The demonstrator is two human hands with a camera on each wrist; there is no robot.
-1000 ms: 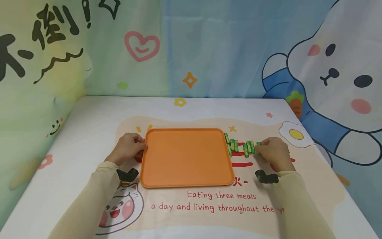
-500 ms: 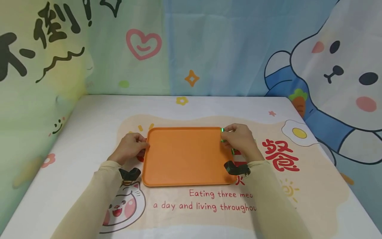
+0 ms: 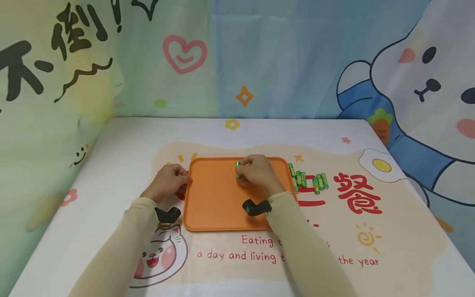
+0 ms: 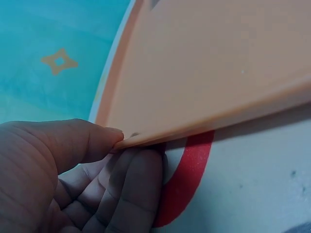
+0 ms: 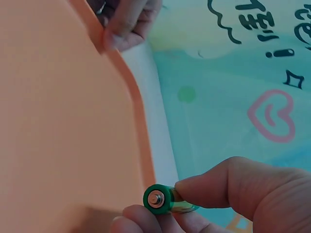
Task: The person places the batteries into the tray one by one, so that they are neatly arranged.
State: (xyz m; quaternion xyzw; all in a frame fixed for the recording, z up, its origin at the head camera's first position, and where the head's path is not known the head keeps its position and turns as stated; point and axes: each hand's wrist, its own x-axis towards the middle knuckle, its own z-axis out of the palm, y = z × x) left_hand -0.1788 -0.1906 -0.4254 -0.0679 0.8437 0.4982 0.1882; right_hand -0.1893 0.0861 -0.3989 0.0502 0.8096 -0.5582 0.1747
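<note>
An orange tray (image 3: 219, 206) lies on the table. Its left rim is pinched by my left hand (image 3: 167, 183), thumb on top and fingers curled beneath, as the left wrist view shows with the tray's edge (image 4: 194, 127). Over the tray's upper middle, my right hand (image 3: 259, 173) holds a green battery (image 3: 238, 170) between thumb and fingers. In the right wrist view the battery (image 5: 158, 199) shows its metal tip toward the camera. Several more green batteries (image 3: 320, 182) lie on the table just right of the tray, some close along its right rim.
The table (image 3: 148, 132) carries a printed cloth with red lettering, a cat face and a fried egg. A patterned curtain (image 3: 282, 62) hangs behind the far table edge. Each wrist wears a small black camera, such as the right one (image 3: 256, 207).
My right hand picked up a battery from the right-hand group and carried it left over the tray. My left hand keeps its grip on the rim. The head view has shifted slightly.
</note>
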